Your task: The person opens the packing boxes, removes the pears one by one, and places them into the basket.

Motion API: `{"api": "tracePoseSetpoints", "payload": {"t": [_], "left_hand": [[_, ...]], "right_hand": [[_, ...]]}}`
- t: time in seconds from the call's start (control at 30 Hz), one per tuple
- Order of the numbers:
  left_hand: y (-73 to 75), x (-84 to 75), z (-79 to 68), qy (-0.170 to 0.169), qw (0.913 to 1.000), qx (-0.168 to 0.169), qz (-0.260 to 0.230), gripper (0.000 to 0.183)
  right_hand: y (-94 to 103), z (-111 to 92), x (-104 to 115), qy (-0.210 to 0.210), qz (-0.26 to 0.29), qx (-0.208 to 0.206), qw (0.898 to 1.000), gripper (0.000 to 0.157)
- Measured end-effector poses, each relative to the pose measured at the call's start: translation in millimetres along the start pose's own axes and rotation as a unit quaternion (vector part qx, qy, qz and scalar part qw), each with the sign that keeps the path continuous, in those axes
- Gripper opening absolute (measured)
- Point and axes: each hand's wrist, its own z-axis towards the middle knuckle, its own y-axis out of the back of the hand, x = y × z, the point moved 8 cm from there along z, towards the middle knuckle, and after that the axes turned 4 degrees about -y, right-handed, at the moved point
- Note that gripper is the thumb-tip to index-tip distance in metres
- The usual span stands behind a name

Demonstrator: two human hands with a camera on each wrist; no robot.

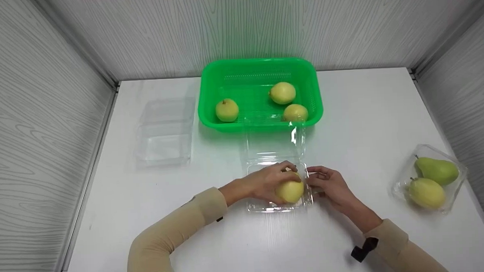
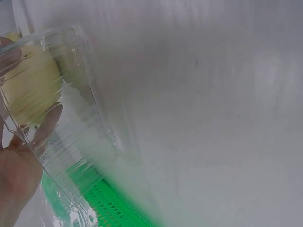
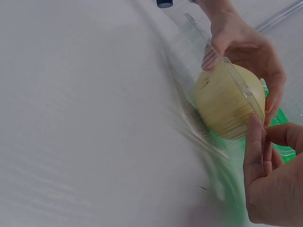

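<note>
In the head view, my left hand grips a round yellow pear inside a clear plastic clamshell box. The box's lid stands open toward the back, overlapping the front of the green basket. At the box's right side, my right hand pinches its edge; the right wrist view shows the thumb and fingers on the thin plastic rim. Through the clear wall in the left wrist view, the yellow pear appears between the left hand's fingers. Whether the pear touches the box floor cannot be told.
Behind the box, a green plastic basket holds three yellow pears. To the left sits another clear clamshell box, opened out. A clear box at the right contains a green pear and a yellow pear.
</note>
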Motion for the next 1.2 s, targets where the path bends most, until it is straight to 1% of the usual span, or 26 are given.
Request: {"api": "tracePoseSetpoints", "payload": {"t": [0.1,0.2,0.27,0.43,0.53,0.63,0.9,0.97,1.1,1.2], "left_hand": [[3.4,-0.2,0.0,0.006,1.0000,0.003,0.002,0.067],[10.5,-1.8,-0.3,0.009,1.0000,0.002,0.003,0.066],[17.5,-3.5,-1.2,0.007,1.0000,-0.002,0.003,0.066],[39.9,-9.6,-6.2,-0.009,0.9996,-0.026,0.004,0.065],[56.0,-13.3,-10.3,-0.022,0.9989,-0.041,0.004,0.063],[73.3,-15.5,-14.3,-0.026,0.9983,-0.052,0.005,0.061],[121.5,-11.7,-22.5,-0.011,0.9971,-0.068,0.031,0.061],[132.6,-8.8,-24.0,-0.004,0.9970,-0.069,0.035,0.061],[160.3,4.4,-27.3,0.021,0.9946,-0.095,0.035,0.060],[181.1,17.6,-30.1,0.045,0.9912,-0.120,0.035,0.060]], "right_hand": [[0.7,0,-1,0.000,-0.002,-0.002,1.000,0.043],[1.2,0,-1,0.000,-0.004,-0.002,1.000,0.043],[1.2,0,-2,-0.002,0.003,-0.004,1.000,0.042],[1.3,-1,-2,-0.008,0.003,-0.007,1.000,0.043],[2.0,-1,-3,-0.011,-0.004,-0.011,1.000,0.045],[2.1,-1,-4,-0.014,-0.003,-0.008,1.000,0.048],[2.8,-4,-5,-0.012,0.017,-0.002,1.000,0.050],[3.1,-4,-5,-0.010,0.018,-0.001,1.000,0.050],[3.2,-5,-6,-0.009,0.023,0.001,1.000,0.048],[3.0,-6,-6,-0.006,0.029,0.004,1.000,0.048]]}}
